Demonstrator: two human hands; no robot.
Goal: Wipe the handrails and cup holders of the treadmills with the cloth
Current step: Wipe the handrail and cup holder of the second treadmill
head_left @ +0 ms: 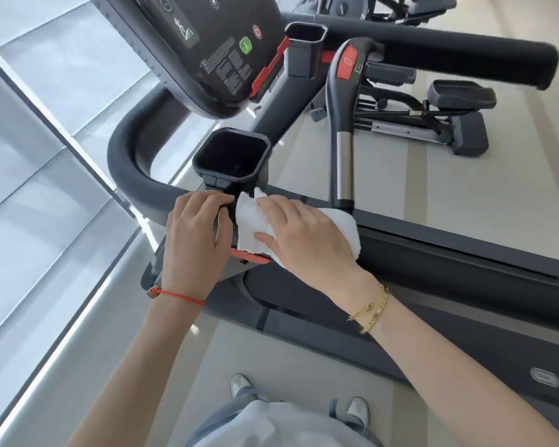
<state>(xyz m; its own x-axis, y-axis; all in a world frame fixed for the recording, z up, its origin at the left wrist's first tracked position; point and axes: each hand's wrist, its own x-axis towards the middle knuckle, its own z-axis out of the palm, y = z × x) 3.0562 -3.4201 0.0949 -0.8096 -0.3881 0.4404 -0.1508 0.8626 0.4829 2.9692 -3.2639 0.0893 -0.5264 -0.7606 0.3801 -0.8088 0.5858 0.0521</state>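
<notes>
A white cloth (250,225) lies over the near side handrail of the treadmill, just below the near black cup holder (231,156). My right hand (307,237) lies on the cloth with its fingers spread, thumb wrapped along the cloth's lower edge. My left hand (196,240) grips the black bracket under that cup holder, left of the cloth. A second cup holder (305,37) sits farther off beside the console (207,43). The curved front handrail (133,159) bends away to the left. A long far handrail (465,56) runs to the right.
A grey grip post with a red button (344,124) rises just right of the cloth. The treadmill deck (449,262) stretches right. An elliptical machine (433,117) stands beyond. Glass windows (39,156) line the left side. My shoes (241,383) stand on pale floor.
</notes>
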